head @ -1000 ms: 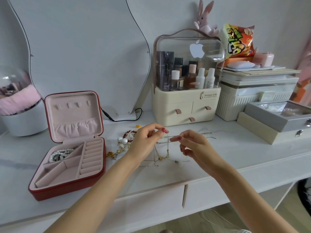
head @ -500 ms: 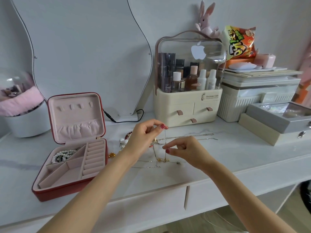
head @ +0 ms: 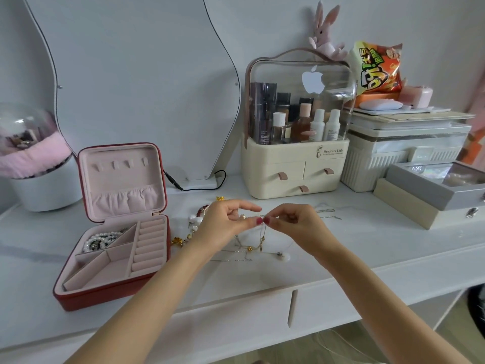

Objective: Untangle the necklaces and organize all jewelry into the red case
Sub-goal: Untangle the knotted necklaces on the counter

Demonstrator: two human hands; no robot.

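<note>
- Two bare hands meet at the centre of a white vanity table (head: pixel 380 258), thumbs and forefingers nearly touching tip to tip over a tangle of fine chains.
- The left hand (head: pixel 225 227) pinches a thin chain between thumb and forefinger, its other fingers loosely curled and its red-painted thumbnail facing the camera.
- The right hand (head: pixel 296 224) pinches the same strand just to the 3 o'clock side of the left, its remaining fingers folded into the palm.
- The tangled necklaces (head: pixel 252 244) hang from the pinch and pool on the tabletop at 6 o'clock of the fingertips; gold links and small bar charms show, but which chain is which cannot be told.
- A small pendant (head: pixel 282 256) lies on the table at 5 o'clock of the hands, on a barely visible strand.
- Loose pearl pieces (head: pixel 195 222) and a red beaded bracelet (head: pixel 202 210) lie at 9 to 10 o'clock of the left hand, partly hidden behind it; gold ornaments (head: pixel 178 241) sit just beyond the left wrist.
- More silver chain (head: pixel 326 214) trails across the table at 3 o'clock of the right hand.
- The red case (head: pixel 110 292) stands open at 9 o'clock of the hands, lid upright, pink lining showing.
- A pearl strand (head: pixel 101 239) fills the case's far-left compartment.
- A cream cosmetics organizer (head: pixel 294 166) with a clear dome stands at 12 o'clock, a curved mirror (head: pixel 136 74) at 11 o'clock.
</note>
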